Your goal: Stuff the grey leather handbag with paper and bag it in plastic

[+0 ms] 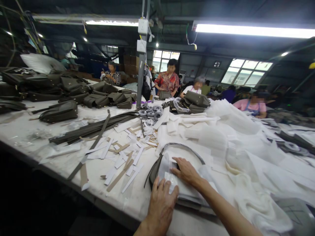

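Observation:
A dark handbag [154, 173] lies flat near the front edge of the table, its upper face covered by white wrapping sheet. Its curved handle [183, 146] is wrapped in clear film and arches away from me. My left hand [163, 198] rests on the bag's near left side, fingers spread and slightly bent. Just beyond those fingertips, a small clear plastic packet [172, 181] lies on the bag. My right hand [186, 171] reaches across the bag from the right, fingers extended and touching its top. A dark patch shows under the right fingers; I cannot make out what it is.
Paper and cardboard strips [120, 160] litter the table to the left, beside long dark straps [95, 127]. White wrapping sheets [221, 131] pile up at the right. Finished-looking dark bags [59, 111] stand at the back left, near a post [141, 72]. Several people work beyond.

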A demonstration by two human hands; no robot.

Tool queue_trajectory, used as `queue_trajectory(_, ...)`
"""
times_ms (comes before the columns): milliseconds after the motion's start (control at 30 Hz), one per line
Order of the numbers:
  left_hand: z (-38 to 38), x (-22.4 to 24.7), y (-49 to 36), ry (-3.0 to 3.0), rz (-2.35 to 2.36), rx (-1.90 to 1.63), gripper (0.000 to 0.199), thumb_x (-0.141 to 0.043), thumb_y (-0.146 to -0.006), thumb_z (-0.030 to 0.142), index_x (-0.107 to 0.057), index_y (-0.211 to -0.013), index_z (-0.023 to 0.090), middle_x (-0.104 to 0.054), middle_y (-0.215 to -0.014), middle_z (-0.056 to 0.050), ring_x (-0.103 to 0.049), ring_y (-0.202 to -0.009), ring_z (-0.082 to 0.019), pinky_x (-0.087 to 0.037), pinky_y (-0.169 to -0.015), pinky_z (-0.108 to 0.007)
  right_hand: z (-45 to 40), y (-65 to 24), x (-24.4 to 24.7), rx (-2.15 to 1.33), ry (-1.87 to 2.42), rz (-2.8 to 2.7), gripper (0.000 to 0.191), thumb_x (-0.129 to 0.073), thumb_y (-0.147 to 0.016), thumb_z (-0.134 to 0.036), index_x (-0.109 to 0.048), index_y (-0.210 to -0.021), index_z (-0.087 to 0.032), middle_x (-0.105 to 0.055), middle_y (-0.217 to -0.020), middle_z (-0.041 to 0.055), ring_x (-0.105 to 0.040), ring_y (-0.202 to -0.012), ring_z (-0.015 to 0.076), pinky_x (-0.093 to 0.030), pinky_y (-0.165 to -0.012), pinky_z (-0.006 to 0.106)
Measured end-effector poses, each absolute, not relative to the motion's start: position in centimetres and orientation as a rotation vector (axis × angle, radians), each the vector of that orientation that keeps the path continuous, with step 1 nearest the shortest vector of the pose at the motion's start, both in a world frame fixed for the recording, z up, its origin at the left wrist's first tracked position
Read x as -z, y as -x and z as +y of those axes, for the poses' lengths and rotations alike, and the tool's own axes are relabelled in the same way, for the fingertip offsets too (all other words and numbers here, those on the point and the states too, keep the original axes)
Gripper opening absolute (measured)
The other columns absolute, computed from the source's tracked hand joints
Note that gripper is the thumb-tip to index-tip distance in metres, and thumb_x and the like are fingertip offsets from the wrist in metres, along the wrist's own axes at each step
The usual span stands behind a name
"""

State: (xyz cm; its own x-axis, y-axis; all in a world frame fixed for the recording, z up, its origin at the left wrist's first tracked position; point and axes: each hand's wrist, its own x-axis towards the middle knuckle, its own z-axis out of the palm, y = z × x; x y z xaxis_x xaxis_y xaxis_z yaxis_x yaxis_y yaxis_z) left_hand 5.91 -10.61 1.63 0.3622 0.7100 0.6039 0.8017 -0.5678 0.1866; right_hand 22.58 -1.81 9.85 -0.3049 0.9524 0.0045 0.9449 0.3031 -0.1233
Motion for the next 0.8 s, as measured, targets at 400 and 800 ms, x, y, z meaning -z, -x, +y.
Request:
queue_trajectory(400, -6.5, -6.2, 0.4, 2.885, -1.65, 0.879, 0.015, -0.054, -0.094, 0.029, -0.068, -0.098, 0.028, -0.072, -0.094, 0.0, -0.066, -0.092, -0.018, -0.045, -0.084, -0.028, -4.8, -21.6, -6.6, -0.39, 1.907, -2.215, 0.054, -0.041, -0.097, -0.048, -0.053, -0.138, -0.015, -0.061, -0.133, 0.0146, -0.055, -0.122, 0.0328, -0.04, -0.102, 0.047)
queue_trajectory(800, 12.6, -5.4, -1.8, 2.509, -2.509, 0.721, 0.027, -0.059, -0.094, 0.04, -0.063, -0.103, 0.015, -0.065, -0.105, -0.006, -0.063, -0.095, -0.02, -0.051, -0.087, -0.042, -3.3, -23.1, 0.8, -0.142, 1.672, -2.225, 0.048, -0.046, -0.093, -0.06, -0.066, -0.124, -0.029, -0.069, -0.123, 0.0067, -0.065, -0.112, 0.0316, -0.05, -0.095, 0.043)
